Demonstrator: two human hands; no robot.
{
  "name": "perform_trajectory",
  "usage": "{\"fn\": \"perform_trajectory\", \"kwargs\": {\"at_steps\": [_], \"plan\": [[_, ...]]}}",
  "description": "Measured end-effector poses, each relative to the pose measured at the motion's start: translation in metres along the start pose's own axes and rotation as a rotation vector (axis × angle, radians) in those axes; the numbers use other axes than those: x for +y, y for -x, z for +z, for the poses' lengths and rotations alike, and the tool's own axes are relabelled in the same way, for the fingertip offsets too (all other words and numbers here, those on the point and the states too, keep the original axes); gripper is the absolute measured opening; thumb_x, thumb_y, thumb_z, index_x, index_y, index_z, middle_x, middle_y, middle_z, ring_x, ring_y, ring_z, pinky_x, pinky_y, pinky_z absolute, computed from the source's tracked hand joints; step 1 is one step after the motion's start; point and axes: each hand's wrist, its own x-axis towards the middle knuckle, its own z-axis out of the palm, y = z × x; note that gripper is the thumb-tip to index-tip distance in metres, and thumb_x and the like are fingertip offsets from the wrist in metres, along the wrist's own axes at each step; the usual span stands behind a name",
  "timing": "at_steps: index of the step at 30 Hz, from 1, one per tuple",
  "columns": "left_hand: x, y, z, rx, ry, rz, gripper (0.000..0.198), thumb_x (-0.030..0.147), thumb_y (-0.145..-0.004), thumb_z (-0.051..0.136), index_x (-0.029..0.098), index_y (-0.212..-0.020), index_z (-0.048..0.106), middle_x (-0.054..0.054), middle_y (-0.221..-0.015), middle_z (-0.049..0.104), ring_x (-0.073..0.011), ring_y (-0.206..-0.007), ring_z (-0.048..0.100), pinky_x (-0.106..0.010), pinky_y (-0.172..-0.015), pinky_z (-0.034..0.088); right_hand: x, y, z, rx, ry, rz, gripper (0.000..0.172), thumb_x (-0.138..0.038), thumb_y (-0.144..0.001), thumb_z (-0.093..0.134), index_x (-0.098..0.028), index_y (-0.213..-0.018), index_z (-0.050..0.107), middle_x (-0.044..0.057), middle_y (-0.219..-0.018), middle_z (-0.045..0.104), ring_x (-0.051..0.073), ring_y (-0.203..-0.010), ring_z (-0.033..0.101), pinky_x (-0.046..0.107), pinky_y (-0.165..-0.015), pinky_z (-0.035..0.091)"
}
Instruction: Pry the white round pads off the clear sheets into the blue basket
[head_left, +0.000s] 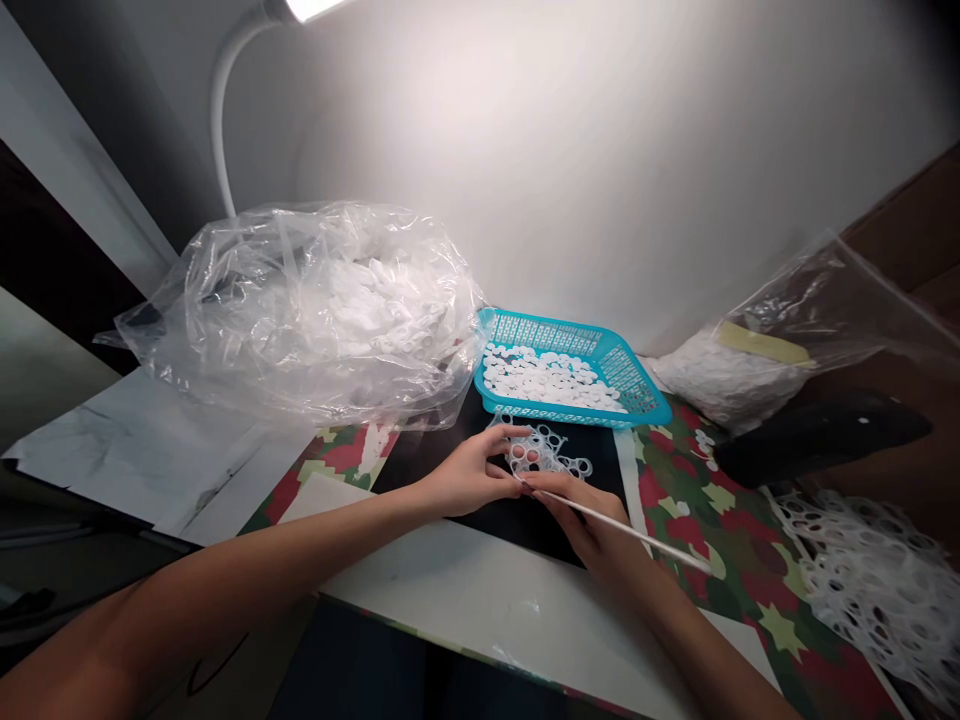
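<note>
My left hand (pixel 472 470) has thumb and fingers closed around a small translucent plastic ring piece (pixel 523 455) over the black mat. In my right hand (pixel 581 510) is a thin white stick (pixel 630 530), gripped near its tip, with the long end sticking out to the lower right. The stick's tip meets the ring piece at my left fingertips; exact contact is hidden by the fingers. Just behind the hands, more clear ring pieces (pixel 551 440) lie in a small heap on the black mat (pixel 480 525).
Beyond the mat stands a blue basket (pixel 649 400) holding many white discs (pixel 547 378). A large clear bag (pixel 300 320) sits at left, another filled bag (pixel 712 375) at right. A black object (pixel 825 435) and a pile of rings (pixel 877 580) lie right. A lamp (pixel 219 110) rises behind.
</note>
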Motion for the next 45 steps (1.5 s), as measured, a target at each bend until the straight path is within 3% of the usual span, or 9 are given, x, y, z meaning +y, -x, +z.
{"fn": "perform_trajectory", "kwargs": {"at_steps": [6,16,20,25,28,33,38,45], "plan": [[0.002,0.001,0.002,0.034,-0.029,0.005,0.074,0.010,-0.070,0.065,0.029,-0.135,0.035,-0.015,-0.133,0.042,-0.0096,-0.068,0.066,-0.026,-0.068,0.050,-0.006,-0.004,0.007,0.074,0.106,-0.111,0.029,-0.020,-0.095,0.034,-0.023,-0.112,0.057,0.008,-0.108,0.067,0.019,-0.104,0.063,0.032,-0.090,0.051],[0.001,0.000,0.003,0.032,0.048,0.052,0.075,0.007,-0.070,0.061,0.029,-0.135,0.032,-0.011,-0.127,0.045,-0.0065,-0.066,0.064,-0.024,-0.067,0.053,-0.007,-0.003,0.011,0.171,0.075,-0.048,0.027,-0.016,-0.093,0.039,-0.024,-0.110,0.058,0.007,-0.108,0.067,0.019,-0.104,0.063,0.030,-0.089,0.052],[0.000,0.001,0.006,0.109,-0.029,0.072,0.059,0.013,-0.071,0.061,0.023,-0.124,0.038,-0.008,-0.119,0.048,-0.0077,-0.065,0.063,-0.023,-0.058,0.054,-0.003,-0.001,0.010,0.241,0.068,-0.037,0.026,-0.016,-0.093,0.041,-0.024,-0.112,0.057,0.006,-0.110,0.066,0.019,-0.104,0.063,0.031,-0.088,0.052],[0.003,0.005,0.009,0.246,-0.267,0.118,0.024,0.034,-0.075,0.061,0.017,-0.086,0.048,0.002,-0.078,0.051,-0.0053,-0.049,0.050,-0.016,-0.037,0.039,0.002,0.001,0.010,0.305,0.033,0.019,0.027,-0.017,-0.092,0.044,-0.025,-0.114,0.057,0.005,-0.112,0.065,0.020,-0.105,0.062,0.034,-0.089,0.052],[0.006,0.007,0.011,0.195,-0.356,0.138,0.021,0.035,-0.078,0.058,0.015,-0.075,0.056,0.002,-0.065,0.055,-0.0061,-0.051,0.049,-0.016,-0.044,0.039,0.004,0.002,0.011,0.292,-0.014,0.007,0.029,-0.016,-0.092,0.044,-0.026,-0.115,0.057,0.005,-0.113,0.065,0.020,-0.106,0.061,0.036,-0.090,0.051],[0.008,0.008,0.011,0.155,-0.343,0.137,0.023,0.035,-0.078,0.058,0.013,-0.084,0.067,-0.003,-0.072,0.065,-0.0094,-0.060,0.055,-0.018,-0.054,0.042,0.004,0.002,0.012,0.267,-0.048,0.002,0.029,-0.013,-0.091,0.046,-0.027,-0.114,0.058,0.005,-0.114,0.064,0.020,-0.107,0.059,0.037,-0.091,0.049],[0.006,0.004,0.007,0.142,-0.283,0.057,0.025,0.035,-0.078,0.058,0.013,-0.083,0.067,-0.003,-0.071,0.064,-0.0112,-0.061,0.056,-0.018,-0.049,0.042,0.004,0.001,0.011,0.239,-0.034,-0.043,0.029,-0.010,-0.090,0.046,-0.025,-0.112,0.057,0.006,-0.114,0.063,0.020,-0.109,0.057,0.037,-0.092,0.048],[0.000,0.003,0.008,0.131,-0.193,0.152,0.012,0.025,-0.077,0.058,0.013,-0.076,0.060,-0.002,-0.076,0.061,-0.0100,-0.068,0.057,-0.020,-0.061,0.047,0.003,-0.001,0.012,0.248,-0.024,-0.051,0.026,-0.011,-0.090,0.047,-0.025,-0.108,0.058,0.007,-0.112,0.063,0.020,-0.108,0.058,0.037,-0.089,0.049]]}}
